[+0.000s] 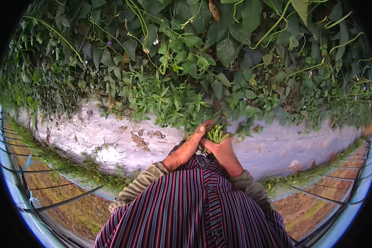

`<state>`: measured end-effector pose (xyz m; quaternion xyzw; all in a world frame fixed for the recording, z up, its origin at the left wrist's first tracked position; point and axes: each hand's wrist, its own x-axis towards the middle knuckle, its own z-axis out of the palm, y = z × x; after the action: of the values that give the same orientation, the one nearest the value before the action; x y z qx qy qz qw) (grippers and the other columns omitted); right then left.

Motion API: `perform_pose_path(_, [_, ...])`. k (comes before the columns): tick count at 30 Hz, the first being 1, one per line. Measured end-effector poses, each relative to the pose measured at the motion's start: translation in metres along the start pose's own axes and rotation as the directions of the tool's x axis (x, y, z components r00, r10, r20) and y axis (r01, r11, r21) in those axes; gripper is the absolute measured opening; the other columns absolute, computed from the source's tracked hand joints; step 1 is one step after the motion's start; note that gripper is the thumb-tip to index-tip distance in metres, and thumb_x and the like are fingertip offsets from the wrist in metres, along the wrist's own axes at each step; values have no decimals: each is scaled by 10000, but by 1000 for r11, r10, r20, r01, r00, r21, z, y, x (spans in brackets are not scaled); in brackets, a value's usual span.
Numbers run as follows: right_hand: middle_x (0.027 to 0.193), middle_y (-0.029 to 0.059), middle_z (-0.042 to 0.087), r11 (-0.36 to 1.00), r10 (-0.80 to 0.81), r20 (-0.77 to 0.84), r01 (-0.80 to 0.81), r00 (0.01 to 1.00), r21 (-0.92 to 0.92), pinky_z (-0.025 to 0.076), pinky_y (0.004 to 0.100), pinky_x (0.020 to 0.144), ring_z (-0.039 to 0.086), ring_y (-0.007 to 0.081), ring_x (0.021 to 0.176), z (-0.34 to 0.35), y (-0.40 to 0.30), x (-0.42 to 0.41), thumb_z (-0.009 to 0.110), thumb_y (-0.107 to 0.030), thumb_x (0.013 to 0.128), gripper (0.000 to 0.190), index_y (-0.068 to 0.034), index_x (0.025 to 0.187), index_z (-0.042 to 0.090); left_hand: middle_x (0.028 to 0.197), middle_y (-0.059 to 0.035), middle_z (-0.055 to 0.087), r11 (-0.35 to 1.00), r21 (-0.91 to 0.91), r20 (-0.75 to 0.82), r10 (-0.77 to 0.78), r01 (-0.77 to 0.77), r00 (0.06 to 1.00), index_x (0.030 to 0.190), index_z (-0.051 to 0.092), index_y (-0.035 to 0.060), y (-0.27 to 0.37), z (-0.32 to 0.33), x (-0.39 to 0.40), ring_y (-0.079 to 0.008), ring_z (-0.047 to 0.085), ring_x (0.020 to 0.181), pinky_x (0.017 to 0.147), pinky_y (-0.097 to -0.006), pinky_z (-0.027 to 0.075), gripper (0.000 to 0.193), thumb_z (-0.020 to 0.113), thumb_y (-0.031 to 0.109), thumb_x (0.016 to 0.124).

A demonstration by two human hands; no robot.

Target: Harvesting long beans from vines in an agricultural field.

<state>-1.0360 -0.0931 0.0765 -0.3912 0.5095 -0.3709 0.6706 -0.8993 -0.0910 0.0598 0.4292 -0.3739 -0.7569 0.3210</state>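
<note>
A bunch of slender green bean pods [216,134] stands out between my two hands, just in front of my striped shirt. My right hand [220,150] grips the bunch, its thumb crossing toward the left. Against the left side of the bunch lies my left hand [190,143], its fingers reaching forward along the pods. Its palm and inner fingers are hidden, so I cannot tell whether it grips too. More pods show low between the palms, partly covered. Just beyond my fingertips are the leaves of the bean plants [186,102].
A dense wall of bean vines [226,51] with hanging pods rises ahead. Pale plastic mulch film [111,142] covers the bed, with dry debris on it. Grass [77,167] borders the bed. Behind me, dark bars and blue edging [11,176] curve along both sides.
</note>
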Motion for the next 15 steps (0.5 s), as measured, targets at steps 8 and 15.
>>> perform_pose_path(8, [743, 14, 598, 982, 55, -147, -27, 988, 188, 389, 191, 434, 517, 71, 537, 1, -19, 8, 666, -15, 757, 166, -23, 910, 602, 1195, -181, 495, 960, 204, 13, 195, -193, 981, 1294, 399, -2, 14, -19, -15, -238, 452, 1155, 983, -331, 327, 602, 426, 458, 906])
perform_pose_path(15, [733, 40, 613, 988, 10, -134, 11, 991, 157, 394, 197, 439, 526, 83, 534, 8, -32, 11, 662, -12, 769, 119, -7, 881, 621, 789, -156, 511, 506, 801, 47, 481, -321, 875, 884, 472, 7, 13, -15, -17, -360, 523, 739, 633, -416, 386, 229, 504, 234, 885])
